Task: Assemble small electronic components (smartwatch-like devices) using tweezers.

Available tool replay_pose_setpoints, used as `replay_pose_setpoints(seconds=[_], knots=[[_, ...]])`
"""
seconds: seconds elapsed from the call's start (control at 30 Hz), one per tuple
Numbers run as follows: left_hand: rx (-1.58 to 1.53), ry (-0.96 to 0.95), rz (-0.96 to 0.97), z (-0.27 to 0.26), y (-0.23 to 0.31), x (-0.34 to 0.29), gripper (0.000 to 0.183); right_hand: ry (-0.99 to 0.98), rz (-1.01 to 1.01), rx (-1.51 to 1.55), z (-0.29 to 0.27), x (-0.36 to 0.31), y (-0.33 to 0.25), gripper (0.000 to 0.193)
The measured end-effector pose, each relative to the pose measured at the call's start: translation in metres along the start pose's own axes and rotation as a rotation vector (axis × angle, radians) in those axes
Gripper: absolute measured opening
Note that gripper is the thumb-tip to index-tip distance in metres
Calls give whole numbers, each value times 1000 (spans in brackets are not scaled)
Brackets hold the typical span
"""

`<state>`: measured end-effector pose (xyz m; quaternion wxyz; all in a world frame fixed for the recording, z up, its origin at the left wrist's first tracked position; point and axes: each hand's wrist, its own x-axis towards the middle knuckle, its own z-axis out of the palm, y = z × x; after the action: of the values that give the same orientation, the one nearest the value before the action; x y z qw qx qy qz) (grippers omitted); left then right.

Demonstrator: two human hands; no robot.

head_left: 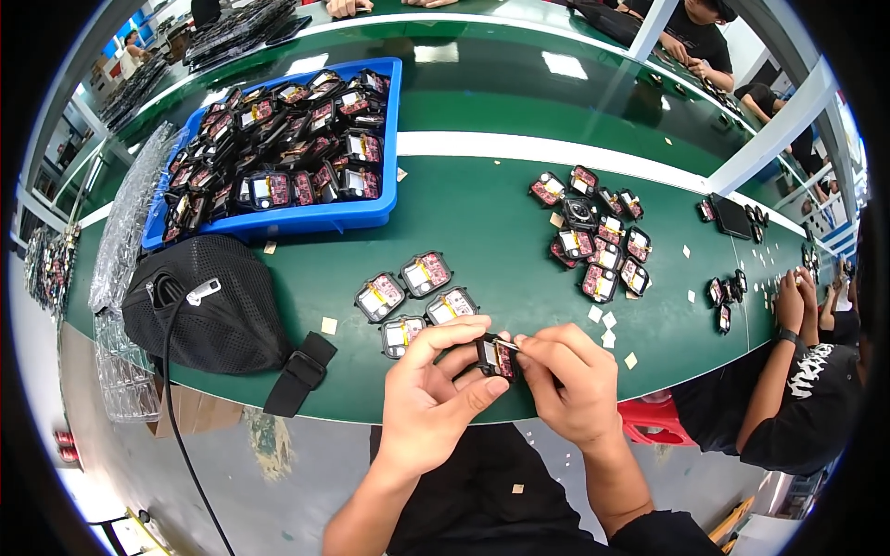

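Observation:
My left hand (431,394) grips a small black watch-like case (496,360) by its edges, tilted on its side over the table's front edge. A red circuit board shows inside it. Thumb and fingertips of my right hand (570,380) are pinched together at the case's right edge. A thin pale sliver shows at those fingertips, too small to name. Just beyond my left hand lie several similar open cases (426,273), with red boards, silvery-white parts and yellow strips facing up.
A blue bin (392,139) heaped with such cases stands back left, beside a black mesh bag (209,306) with a cable and strap. More cases (607,232) cluster right of centre. Small pale squares (609,321) dot the green table (501,213). Another person's hands (795,301) are at right.

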<state>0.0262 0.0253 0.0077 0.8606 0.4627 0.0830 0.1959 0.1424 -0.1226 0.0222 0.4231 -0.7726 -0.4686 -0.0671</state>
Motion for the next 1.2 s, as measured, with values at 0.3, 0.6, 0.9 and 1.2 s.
replay_pose_setpoints(seconds=[0.3,0.6,0.9,1.2], knots=[[26,-3,126,-3,-8,-4,51,220,306,-398,-10,-6,2,35],[864,129,481,-19,15,4,33,34,474,-501,-25,-19,-6,41],[1164,317,543,-21,36,14,29,12,317,-317,-15,-24,-10,34],[435,40,10,8,14,-13,32,57,151,260,-20,-22,-3,46]])
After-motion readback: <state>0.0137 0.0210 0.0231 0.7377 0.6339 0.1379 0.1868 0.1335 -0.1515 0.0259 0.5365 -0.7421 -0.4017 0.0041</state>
